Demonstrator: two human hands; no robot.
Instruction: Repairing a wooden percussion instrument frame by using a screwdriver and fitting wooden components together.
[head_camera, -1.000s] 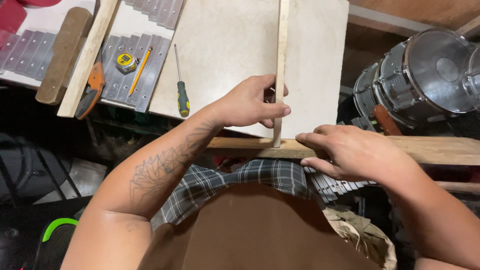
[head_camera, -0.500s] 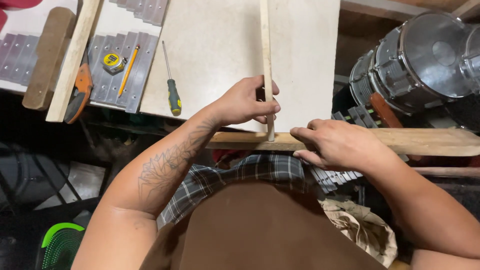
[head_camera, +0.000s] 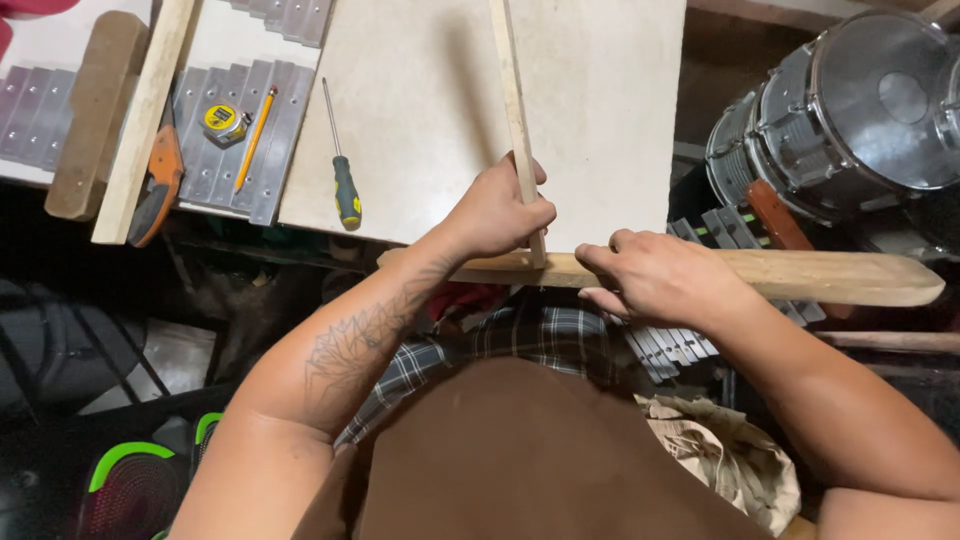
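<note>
Two hands meet at a joint: left hand (head_camera: 495, 215) clasps the thin pale wooden strip (head_camera: 512, 100) (running toward twelve o'clock), right hand (head_camera: 655, 280) grips the thick wooden crosspiece (head_camera: 830, 277) lying three-to-nine.

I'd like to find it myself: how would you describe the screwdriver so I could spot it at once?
Start at the pale board on the bench. The screwdriver lies along its left edge, left of the left hand. Its green-and-black handle and thin metal shaft set it apart from the pencil and yellow tape measure nearby.
</note>
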